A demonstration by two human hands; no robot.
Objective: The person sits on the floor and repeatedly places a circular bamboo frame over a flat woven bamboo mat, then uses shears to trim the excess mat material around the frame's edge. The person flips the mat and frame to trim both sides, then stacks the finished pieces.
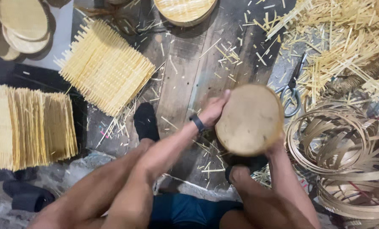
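Head view, looking down over both knees; left hand [214, 111] grips the near-left edge of the round woven disc [249, 119], fingers curled behind it; right hand [276, 146] clamps the lower right rim, fingers hidden under the disc, so I judge it closed on the piece rather than see it. I read the disc as held tilted, face up, above the plank floor [185, 72], steadied from both sides for working the rim; scissors [290, 95] lie just beside it, coiled strips [346, 157] at right, square woven mat [106, 65] at left; disc's far side unseen.
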